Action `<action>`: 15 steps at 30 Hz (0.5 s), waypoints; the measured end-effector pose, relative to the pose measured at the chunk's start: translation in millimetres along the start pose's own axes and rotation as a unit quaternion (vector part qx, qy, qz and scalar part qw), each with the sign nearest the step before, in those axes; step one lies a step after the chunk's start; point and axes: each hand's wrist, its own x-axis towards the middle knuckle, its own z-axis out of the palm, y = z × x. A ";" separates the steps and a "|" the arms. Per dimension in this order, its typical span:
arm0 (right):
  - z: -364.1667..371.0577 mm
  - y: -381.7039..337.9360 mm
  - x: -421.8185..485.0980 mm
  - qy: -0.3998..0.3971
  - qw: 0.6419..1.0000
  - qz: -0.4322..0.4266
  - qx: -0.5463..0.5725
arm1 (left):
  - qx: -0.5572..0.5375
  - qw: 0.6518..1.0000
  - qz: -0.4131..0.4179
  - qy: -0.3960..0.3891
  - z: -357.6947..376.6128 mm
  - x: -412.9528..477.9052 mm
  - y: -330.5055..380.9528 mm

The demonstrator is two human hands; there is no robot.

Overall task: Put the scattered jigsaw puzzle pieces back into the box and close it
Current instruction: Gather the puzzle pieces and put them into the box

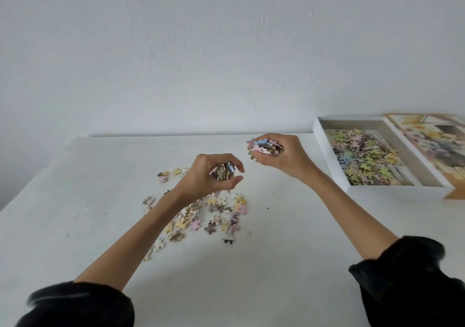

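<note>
Pastel jigsaw pieces (214, 213) lie scattered on the white table, mostly under and beside my left forearm. My left hand (208, 175) hovers above them, closed around a handful of pieces. My right hand (281, 155), higher and further right, grips a fuller handful of pink and blue pieces, left of the box. The open white box (329, 158) sits at the right with many pieces inside. Its illustrated lid (432, 145) lies face up beside it at the far right.
The white table (75, 201) ends against a white wall behind. Its left edge slants away at the far left. Black sleeves cover both of my upper forearms near the bottom of the view.
</note>
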 end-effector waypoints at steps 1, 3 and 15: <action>-12.0 0.8 -2.1 0.005 1.000 0.000 -0.002 | -0.004 1.000 0.003 -0.003 8.3 6.3 8.2; -37.1 3.8 -6.5 0.015 1.000 0.000 -0.006 | -0.012 1.000 0.008 -0.009 25.8 20.0 24.8; -176.1 52.2 -23.4 0.043 0.996 0.004 -0.078 | -0.048 0.998 0.032 -0.019 136.5 107.7 81.5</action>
